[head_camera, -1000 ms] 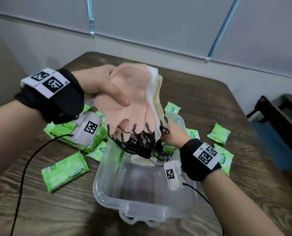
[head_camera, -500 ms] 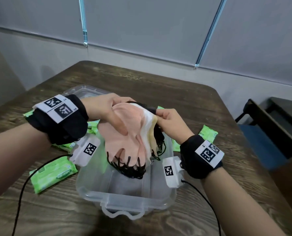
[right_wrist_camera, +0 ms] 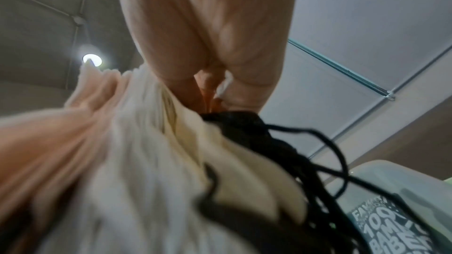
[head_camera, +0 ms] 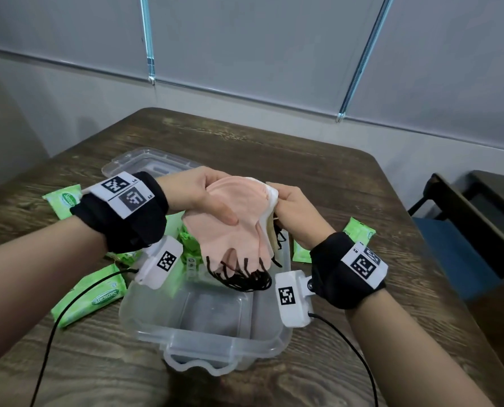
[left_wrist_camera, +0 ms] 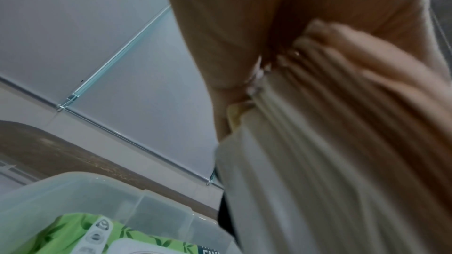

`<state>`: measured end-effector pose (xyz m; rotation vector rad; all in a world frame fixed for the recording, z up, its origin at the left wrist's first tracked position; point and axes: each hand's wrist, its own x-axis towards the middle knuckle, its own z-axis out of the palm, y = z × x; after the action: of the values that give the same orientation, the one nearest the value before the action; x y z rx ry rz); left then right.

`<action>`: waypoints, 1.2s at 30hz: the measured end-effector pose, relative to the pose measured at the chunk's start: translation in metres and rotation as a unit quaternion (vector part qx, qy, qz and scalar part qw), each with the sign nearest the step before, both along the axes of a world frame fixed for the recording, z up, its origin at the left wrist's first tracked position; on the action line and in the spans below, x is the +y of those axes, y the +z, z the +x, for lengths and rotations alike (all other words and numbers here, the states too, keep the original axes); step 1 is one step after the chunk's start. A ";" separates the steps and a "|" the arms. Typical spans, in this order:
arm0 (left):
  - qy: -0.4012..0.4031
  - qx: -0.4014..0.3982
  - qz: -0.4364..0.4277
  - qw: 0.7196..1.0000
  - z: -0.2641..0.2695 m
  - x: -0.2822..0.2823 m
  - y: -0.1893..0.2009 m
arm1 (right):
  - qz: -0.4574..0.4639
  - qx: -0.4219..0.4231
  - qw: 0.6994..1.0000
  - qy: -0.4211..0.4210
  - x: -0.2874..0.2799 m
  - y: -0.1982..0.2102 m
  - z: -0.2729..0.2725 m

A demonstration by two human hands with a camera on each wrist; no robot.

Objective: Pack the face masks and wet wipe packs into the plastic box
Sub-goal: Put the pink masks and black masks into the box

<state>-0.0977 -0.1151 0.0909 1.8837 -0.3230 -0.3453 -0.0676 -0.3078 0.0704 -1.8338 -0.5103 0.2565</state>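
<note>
A stack of face masks [head_camera: 239, 224], pink in front with white and cream ones behind, hangs upright above the clear plastic box [head_camera: 203, 342]. Their black ear loops [head_camera: 244, 279] dangle over the box's far side. My left hand [head_camera: 197, 195] grips the stack's upper left, thumb across the pink front. My right hand [head_camera: 291, 210] pinches the stack's upper right edge. The wrist views show the stack edge-on: masks [left_wrist_camera: 330, 142] and masks [right_wrist_camera: 146, 142]. Green wet wipe packs [head_camera: 95, 292] lie on the table around the box.
The box's clear lid [head_camera: 145, 163] lies behind my left hand. More green packs [head_camera: 359, 230] lie to the right. A larger green pack [left_wrist_camera: 102, 239] shows beside the box wall. The wooden table [head_camera: 303, 177] has a dark chair [head_camera: 465, 230] at its right.
The mask stack has come down from high above the box to just over it. My right hand moved from the stack's lower part up to its top right edge.
</note>
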 end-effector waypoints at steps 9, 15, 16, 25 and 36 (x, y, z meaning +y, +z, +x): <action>0.027 0.022 -0.082 0.996 0.005 -0.001 -0.006 | 0.066 0.105 0.989 0.077 -0.003 0.009 -0.002; 0.096 0.010 -0.089 0.991 0.013 -0.001 -0.014 | 0.050 0.106 0.988 0.100 0.008 -0.005 0.001; 0.114 -0.002 -0.078 0.990 0.014 -0.002 -0.016 | 0.042 0.119 0.989 0.074 0.011 -0.010 0.004; -0.058 -0.007 0.123 0.991 0.011 0.018 -0.013 | 0.133 0.275 0.952 0.025 -0.003 -0.017 0.013; 0.028 -0.130 0.221 0.966 0.014 0.013 -0.020 | 0.089 0.278 0.956 0.039 0.006 -0.014 0.011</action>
<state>-0.0841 -0.1018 0.0707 2.3812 -0.3903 -0.1363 -0.0564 -0.3016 0.0565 -1.4808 -0.2004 0.7312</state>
